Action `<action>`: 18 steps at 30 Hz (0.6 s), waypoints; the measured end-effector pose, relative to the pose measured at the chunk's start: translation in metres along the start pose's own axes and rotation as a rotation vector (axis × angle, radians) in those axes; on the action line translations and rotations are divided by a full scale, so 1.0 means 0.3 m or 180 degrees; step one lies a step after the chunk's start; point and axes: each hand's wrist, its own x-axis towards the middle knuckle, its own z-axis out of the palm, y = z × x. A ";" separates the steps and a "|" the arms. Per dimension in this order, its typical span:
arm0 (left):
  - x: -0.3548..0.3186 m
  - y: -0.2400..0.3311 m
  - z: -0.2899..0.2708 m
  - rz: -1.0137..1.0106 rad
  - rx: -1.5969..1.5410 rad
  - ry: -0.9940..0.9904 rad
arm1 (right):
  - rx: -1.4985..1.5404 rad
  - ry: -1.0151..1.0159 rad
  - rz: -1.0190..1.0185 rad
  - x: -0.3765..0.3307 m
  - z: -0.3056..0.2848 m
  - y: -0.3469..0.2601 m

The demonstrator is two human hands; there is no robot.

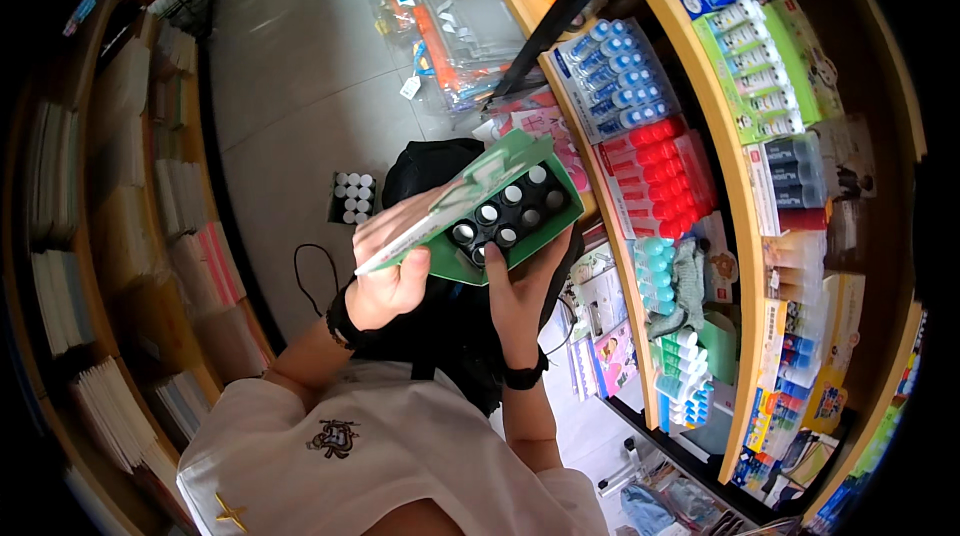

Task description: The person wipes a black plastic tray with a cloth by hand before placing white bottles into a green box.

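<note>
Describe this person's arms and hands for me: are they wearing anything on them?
The left hand and the right hand are ungloved human hands. A dark, bumpy-looking bracelet circles the left wrist; a smoother black band circles the right. The forearms are bare below short white sleeves. No cables show on either arm.

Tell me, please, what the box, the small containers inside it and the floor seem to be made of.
Box: probably thin cardboard, green, with a smooth finish; its flat walls and folded flap suggest this.
Containers: dark and smooth, with pale round tops; perhaps plastic, but glass is possible.
Floor: likely grey tile, smooth with a soft sheen; thin straight joints show.
</note>
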 end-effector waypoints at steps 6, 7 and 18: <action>-0.016 0.039 0.042 0.0024 -0.0037 -0.0343 | -0.0351 0.0190 -0.0139 0.023 -0.052 0.020; -0.020 0.042 0.047 -0.0089 -0.0112 -0.0358 | -0.0284 0.0202 -0.0108 0.021 -0.058 0.018; -0.055 -0.115 0.090 -0.2723 -0.2012 -0.0694 | -0.0038 0.0489 0.0061 0.024 -0.050 -0.073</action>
